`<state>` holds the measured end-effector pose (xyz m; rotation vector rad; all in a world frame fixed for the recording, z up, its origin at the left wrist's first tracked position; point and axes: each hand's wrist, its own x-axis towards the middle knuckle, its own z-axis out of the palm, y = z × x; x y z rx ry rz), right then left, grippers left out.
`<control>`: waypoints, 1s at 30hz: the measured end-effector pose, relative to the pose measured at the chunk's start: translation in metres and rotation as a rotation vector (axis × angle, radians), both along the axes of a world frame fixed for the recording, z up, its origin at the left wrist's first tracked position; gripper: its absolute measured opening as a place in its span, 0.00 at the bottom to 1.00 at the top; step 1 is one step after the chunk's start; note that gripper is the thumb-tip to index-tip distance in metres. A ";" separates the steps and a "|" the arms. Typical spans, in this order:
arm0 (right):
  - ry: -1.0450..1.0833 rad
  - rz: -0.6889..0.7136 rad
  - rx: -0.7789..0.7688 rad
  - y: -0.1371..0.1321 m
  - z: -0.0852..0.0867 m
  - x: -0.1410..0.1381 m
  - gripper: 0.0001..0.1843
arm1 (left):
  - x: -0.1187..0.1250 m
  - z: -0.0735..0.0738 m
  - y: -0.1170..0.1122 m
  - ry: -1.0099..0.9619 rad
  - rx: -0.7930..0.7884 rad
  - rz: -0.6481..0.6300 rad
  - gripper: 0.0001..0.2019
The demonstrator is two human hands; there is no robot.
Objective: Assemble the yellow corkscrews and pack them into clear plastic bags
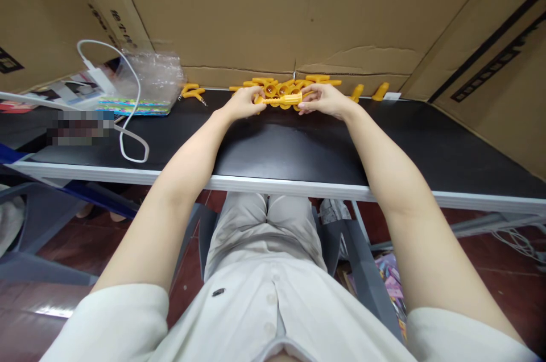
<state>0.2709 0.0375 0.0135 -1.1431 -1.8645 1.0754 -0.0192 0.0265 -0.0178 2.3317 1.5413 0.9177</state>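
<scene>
My left hand [244, 103] pinches the left end of a yellow corkscrew [272, 101], held level over the back of the black table. Its thin twisted shaft runs toward my right hand [323, 102]. There the fingers are closed on a ribbed yellow sleeve [292, 99], which lines up with the shaft; I cannot tell how far the shaft goes inside. Just behind both hands, several yellow sleeves [270, 89] with round openings and yellow T-shaped handles [318, 78] lie in a cluster, partly hidden by my fingers.
Left of the hands lie yellow corkscrews [193, 92] with metal spirals. Further left are clear plastic bags [156, 75], a colourful stack [136, 107] and a white cable [139, 86]. Two upright yellow sleeves [380, 91] stand right, beside a white card [392, 96]. Cardboard walls [256, 15] enclose the table [426, 140].
</scene>
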 end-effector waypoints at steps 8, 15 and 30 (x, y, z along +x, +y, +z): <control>-0.027 0.015 0.054 0.005 0.000 0.004 0.25 | 0.002 0.002 -0.001 -0.073 -0.114 0.001 0.14; -0.096 -0.013 -0.050 -0.002 0.004 -0.004 0.29 | 0.000 0.002 0.000 0.019 0.143 -0.012 0.13; -0.049 -0.003 -0.107 -0.023 0.018 -0.010 0.20 | 0.003 0.005 -0.002 0.073 0.070 0.043 0.18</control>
